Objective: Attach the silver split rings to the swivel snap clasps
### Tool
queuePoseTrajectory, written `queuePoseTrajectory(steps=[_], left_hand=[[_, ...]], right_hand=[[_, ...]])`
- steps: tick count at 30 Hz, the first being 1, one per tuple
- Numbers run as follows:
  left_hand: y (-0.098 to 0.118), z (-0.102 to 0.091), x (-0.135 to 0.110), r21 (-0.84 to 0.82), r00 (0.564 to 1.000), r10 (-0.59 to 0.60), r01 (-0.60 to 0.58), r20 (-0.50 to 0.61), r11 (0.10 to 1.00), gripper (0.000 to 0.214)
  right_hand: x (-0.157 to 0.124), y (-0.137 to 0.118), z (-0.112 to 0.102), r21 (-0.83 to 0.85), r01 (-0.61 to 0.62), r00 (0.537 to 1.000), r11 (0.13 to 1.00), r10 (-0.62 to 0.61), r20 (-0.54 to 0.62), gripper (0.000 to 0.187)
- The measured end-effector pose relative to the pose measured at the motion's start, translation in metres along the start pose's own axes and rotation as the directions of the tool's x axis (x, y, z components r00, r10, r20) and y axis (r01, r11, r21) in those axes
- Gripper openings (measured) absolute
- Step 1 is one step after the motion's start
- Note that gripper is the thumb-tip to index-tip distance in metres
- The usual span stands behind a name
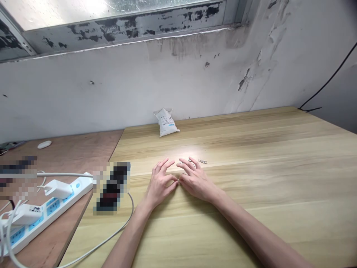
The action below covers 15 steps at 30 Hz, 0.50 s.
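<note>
Over the middle of the wooden table, my left hand (161,183) and my right hand (194,181) meet at their fingertips. Both are closed in a pinch of thumb and index finger, the other fingers raised and spread. Between the pinches glints a tiny shiny metal piece (178,180), too small to name. Just beyond the right hand lies a small silvery metal piece (202,161), shaped somewhat like a clasp. More bits of silvery metal show among and behind the right fingers, partly hidden by them.
A white plastic packet (167,123) with a printed label stands near the wall. On the left, a white power strip (52,212) with plugged-in chargers lies on a brown board (83,143). A white cable (111,236) curves across the table near my left forearm, beside a blurred-out rectangular object (113,188).
</note>
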<state>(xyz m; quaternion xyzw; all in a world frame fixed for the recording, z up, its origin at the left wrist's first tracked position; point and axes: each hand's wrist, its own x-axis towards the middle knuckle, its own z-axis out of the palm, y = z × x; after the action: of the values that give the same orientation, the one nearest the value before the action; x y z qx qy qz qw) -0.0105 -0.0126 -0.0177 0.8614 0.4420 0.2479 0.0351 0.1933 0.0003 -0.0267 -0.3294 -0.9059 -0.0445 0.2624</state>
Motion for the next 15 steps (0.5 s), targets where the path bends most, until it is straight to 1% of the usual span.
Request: queuePoseTrajectory(steps=[9, 15], left_hand=[[-0.0005, 0.0038, 0.0003, -0.002, 0.999, 0.045, -0.045, 0.011, 0.999, 0.017], [0.0001, 0.0033, 0.0002, 0.053, 0.998, 0.058, -0.058, 0.001, 0.997, 0.014]], right_hand=[[0.0001, -0.0012, 0.002, -0.01, -0.008, 1.0, 1.0, 0.008, 0.002, 0.018], [-0.0001, 0.0019, -0.0006, -0.003, -0.055, 0.998, 0.999, 0.055, 0.003, 0.018]])
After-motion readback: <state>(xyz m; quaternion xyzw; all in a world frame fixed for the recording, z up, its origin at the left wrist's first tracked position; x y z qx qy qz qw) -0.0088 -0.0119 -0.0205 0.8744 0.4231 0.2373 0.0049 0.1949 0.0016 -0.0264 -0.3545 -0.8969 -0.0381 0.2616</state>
